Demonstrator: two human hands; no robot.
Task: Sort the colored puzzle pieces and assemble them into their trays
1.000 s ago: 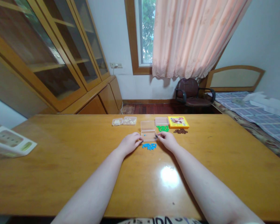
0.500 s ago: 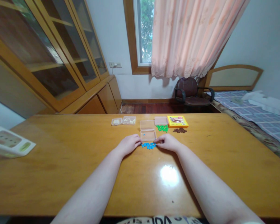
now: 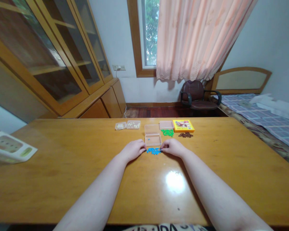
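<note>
Head view | blue pieces [image 3: 154, 151] mostly outside, at 6 o'clock of clear case [image 3: 155, 140], small blue bit [image 3: 148, 139] inside | my left hand [image 3: 133, 149] at their 9, right hand [image 3: 174, 147] at 3; grip I cannot tell

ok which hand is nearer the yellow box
Right. The right hand is nearside and slightly left of the yellow box; the left hand is farther left, past the blue pieces.

There are two hands [image 3: 173, 147], three coloured piles [image 3: 153, 151] and one yellow box [image 3: 183, 125].
</note>
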